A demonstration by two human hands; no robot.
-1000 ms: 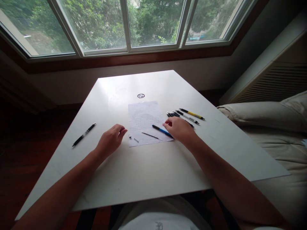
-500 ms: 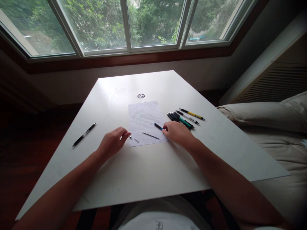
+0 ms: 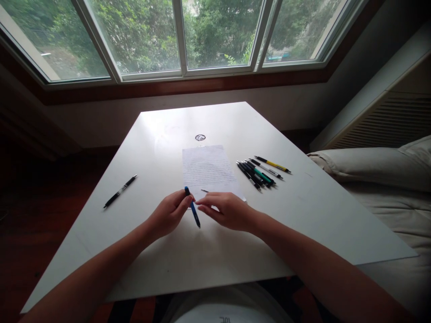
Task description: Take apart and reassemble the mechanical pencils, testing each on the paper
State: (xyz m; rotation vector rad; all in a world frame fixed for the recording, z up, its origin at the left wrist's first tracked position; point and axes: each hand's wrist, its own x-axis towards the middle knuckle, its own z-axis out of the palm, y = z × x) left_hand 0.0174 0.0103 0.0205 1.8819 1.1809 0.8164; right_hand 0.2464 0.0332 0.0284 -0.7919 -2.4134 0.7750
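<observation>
A blue pen (image 3: 192,208) is held tilted just above the white table (image 3: 161,148), in front of a lined sheet of paper (image 3: 207,168). My left hand (image 3: 168,214) is curled, its fingertips pinching the pen's upper part. My right hand (image 3: 227,211) meets it from the right, fingers together and touching the barrel. The end of a thin dark refill (image 3: 204,191) peeks out on the paper behind my right hand. The small loose parts on the sheet are hidden by my hands.
A cluster of several pens (image 3: 255,173) lies right of the paper, with a yellow pen (image 3: 273,165) farthest out. One black pen (image 3: 120,191) lies alone at the left. A round mark (image 3: 200,137) sits beyond the sheet. A pale cushion (image 3: 370,166) borders the table's right side; windows lie beyond.
My right hand lifted the blue pen off the paper and carried it left and toward me. My left hand closed on it. The camera tilted slightly.
</observation>
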